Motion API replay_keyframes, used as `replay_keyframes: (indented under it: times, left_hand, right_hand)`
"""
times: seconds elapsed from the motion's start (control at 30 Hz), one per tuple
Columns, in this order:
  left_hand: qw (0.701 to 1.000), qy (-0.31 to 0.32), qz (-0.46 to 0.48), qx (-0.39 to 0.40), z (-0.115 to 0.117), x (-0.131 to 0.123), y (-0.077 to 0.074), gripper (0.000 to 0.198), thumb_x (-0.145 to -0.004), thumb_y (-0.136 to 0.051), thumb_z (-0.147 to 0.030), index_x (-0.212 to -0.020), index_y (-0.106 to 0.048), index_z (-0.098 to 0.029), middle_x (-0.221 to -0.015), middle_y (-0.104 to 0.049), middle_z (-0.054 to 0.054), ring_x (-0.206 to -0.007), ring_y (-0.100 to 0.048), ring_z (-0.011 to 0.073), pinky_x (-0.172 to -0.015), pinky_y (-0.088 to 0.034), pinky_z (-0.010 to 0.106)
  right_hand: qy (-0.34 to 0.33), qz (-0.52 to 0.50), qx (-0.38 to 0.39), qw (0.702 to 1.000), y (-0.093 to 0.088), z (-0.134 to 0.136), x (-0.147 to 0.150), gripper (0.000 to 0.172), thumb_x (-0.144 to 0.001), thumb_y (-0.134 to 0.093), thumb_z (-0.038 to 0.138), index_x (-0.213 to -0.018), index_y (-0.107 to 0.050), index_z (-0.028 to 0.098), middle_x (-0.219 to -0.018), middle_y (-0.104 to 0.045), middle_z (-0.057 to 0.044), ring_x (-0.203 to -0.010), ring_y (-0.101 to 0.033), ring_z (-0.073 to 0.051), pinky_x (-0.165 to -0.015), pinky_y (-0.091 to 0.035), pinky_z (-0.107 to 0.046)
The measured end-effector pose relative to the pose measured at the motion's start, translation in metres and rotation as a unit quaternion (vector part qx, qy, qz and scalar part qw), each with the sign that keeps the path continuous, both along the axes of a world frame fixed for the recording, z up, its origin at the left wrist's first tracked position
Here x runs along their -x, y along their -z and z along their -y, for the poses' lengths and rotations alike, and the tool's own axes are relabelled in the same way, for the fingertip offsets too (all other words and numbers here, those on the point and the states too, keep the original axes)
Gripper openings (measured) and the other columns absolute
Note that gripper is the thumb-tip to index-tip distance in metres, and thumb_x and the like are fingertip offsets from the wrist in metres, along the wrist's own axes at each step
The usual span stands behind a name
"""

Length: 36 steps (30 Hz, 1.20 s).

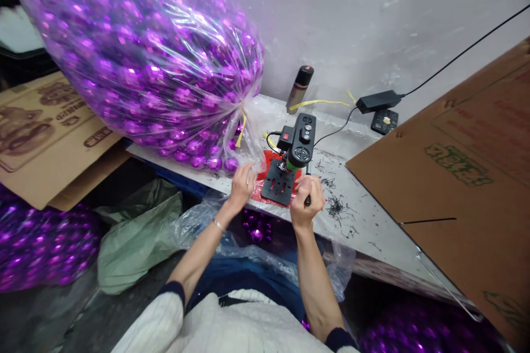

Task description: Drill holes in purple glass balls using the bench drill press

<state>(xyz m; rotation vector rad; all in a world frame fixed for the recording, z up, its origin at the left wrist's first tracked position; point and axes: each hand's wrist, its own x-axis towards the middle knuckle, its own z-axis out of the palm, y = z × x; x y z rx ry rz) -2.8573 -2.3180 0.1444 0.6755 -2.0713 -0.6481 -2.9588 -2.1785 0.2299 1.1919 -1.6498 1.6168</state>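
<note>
On the bench in front of me stands a small black press-like machine (304,140) with a green ring and a flat slotted base plate (278,185). My right hand (307,201) is wrapped round a black handle (307,201) at the machine's right side; its far end is hidden in the fist. My left hand (243,185), to the left of the base plate, has its fingers curled together by the loose plastic neck of a big clear bag (182,94) full of shiny purple balls. What those fingers pinch, if anything, is hidden. Red sheeting (259,187) lies under the machine.
A spray can (300,88) and a black power adapter (379,101) with its cable stand by the wall. Black scraps (336,207) litter the white bench (364,231). Cardboard boxes (464,176) lean in at right; flat cardboard (49,132) lies left. Purple balls (256,229) show below the bench edge.
</note>
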Motion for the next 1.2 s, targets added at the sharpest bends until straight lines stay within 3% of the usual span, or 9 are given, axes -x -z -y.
replay_keyframes:
  times: [0.07, 0.17, 0.33, 0.5, 0.67, 0.83, 1.0, 1.1, 1.2]
  left_hand:
    - [0.995, -0.058, 0.086, -0.001, 0.048, 0.023, -0.026, 0.039, -0.098, -0.037, -0.017, -0.131, -0.055, -0.006, -0.133, -0.059, 0.023, -0.128, -0.054, 0.0286, -0.111, -0.040, 0.045]
    - [0.950, -0.137, 0.280, -0.023, 0.103, 0.044, -0.055, 0.041, -0.089, -0.037, -0.003, -0.125, -0.055, 0.006, -0.128, -0.058, 0.035, -0.126, -0.054, 0.0380, -0.107, -0.037, 0.055]
    - [0.919, -0.154, 0.362, -0.039, 0.127, 0.051, -0.066, 0.036, -0.088, -0.048, -0.006, -0.119, -0.056, 0.010, -0.117, -0.062, 0.038, -0.119, -0.057, 0.0448, -0.101, -0.036, 0.058]
    - [0.922, -0.109, 0.365, -0.062, 0.120, 0.047, -0.067, 0.041, -0.084, -0.071, -0.031, -0.110, -0.063, -0.001, -0.116, -0.066, 0.030, -0.116, -0.060, 0.0415, -0.100, -0.042, 0.049]
    - [0.969, -0.026, 0.081, -0.230, 0.099, 0.029, -0.063, 0.053, -0.085, -0.070, -0.044, -0.129, -0.057, -0.017, -0.113, -0.069, 0.012, -0.095, -0.069, 0.0233, -0.082, -0.054, 0.033]
    - [0.876, 0.099, -0.091, -0.463, 0.050, -0.001, -0.047, 0.064, -0.086, -0.066, -0.053, -0.141, -0.048, -0.025, -0.102, -0.069, 0.007, -0.061, -0.066, 0.0112, -0.054, -0.052, 0.022]
    - [0.808, 0.156, -0.174, -0.540, 0.003, -0.012, -0.022, 0.059, -0.091, -0.058, -0.057, -0.141, -0.049, -0.028, -0.120, -0.067, 0.010, -0.089, -0.073, 0.0196, -0.076, -0.063, 0.034]
    - [0.812, 0.134, -0.195, -0.534, -0.012, 0.000, -0.008, 0.053, -0.094, -0.054, -0.055, -0.137, -0.054, -0.024, -0.129, -0.065, 0.011, -0.103, -0.071, 0.0225, -0.087, -0.061, 0.041]
    - [0.847, 0.097, -0.175, -0.492, -0.019, 0.019, 0.004, 0.052, -0.088, -0.067, -0.044, -0.134, -0.058, -0.019, -0.131, -0.065, 0.012, -0.113, -0.067, 0.0235, -0.098, -0.056, 0.041]
  right_hand:
    - [0.004, -0.005, -0.006, 1.000, 0.000, -0.001, 0.000, 0.029, -0.096, -0.041, 0.014, -0.068, -0.047, 0.022, -0.070, -0.055, -0.001, -0.068, -0.057, -0.014, -0.064, -0.044, -0.030]
    - [0.006, -0.015, -0.011, 1.000, 0.001, -0.002, -0.001, 0.028, -0.096, -0.040, 0.012, -0.070, -0.047, 0.021, -0.070, -0.055, -0.001, -0.068, -0.056, -0.013, -0.064, -0.045, -0.028]
    - [0.000, -0.028, -0.011, 1.000, 0.003, -0.002, 0.000, 0.027, -0.095, -0.040, 0.011, -0.071, -0.047, 0.021, -0.071, -0.055, -0.001, -0.069, -0.057, -0.013, -0.065, -0.045, -0.028]
    - [-0.003, -0.032, -0.006, 0.999, 0.003, -0.002, 0.001, 0.027, -0.095, -0.041, 0.010, -0.071, -0.048, 0.021, -0.070, -0.054, -0.001, -0.068, -0.056, -0.014, -0.063, -0.044, -0.028]
    - [-0.015, -0.035, -0.009, 0.999, 0.004, -0.003, 0.002, 0.026, -0.094, -0.041, 0.010, -0.072, -0.048, 0.021, -0.070, -0.055, -0.001, -0.070, -0.057, -0.014, -0.064, -0.045, -0.028]
    - [-0.010, -0.027, -0.012, 1.000, 0.004, -0.003, 0.003, 0.026, -0.094, -0.041, 0.012, -0.072, -0.050, 0.021, -0.069, -0.057, -0.002, -0.069, -0.058, -0.015, -0.064, -0.045, -0.029]
    - [-0.009, -0.025, -0.019, 0.999, 0.001, -0.004, 0.002, 0.026, -0.095, -0.041, 0.013, -0.072, -0.049, 0.021, -0.070, -0.057, -0.002, -0.069, -0.058, -0.014, -0.065, -0.045, -0.029]
    - [-0.012, -0.027, -0.021, 0.999, -0.001, -0.005, 0.003, 0.026, -0.095, -0.042, 0.012, -0.072, -0.049, 0.021, -0.071, -0.057, -0.002, -0.069, -0.058, -0.014, -0.065, -0.045, -0.029]
    - [-0.009, -0.022, -0.029, 0.999, -0.004, -0.006, 0.003, 0.026, -0.095, -0.042, 0.014, -0.071, -0.049, 0.022, -0.070, -0.058, -0.002, -0.069, -0.058, -0.014, -0.065, -0.046, -0.030]
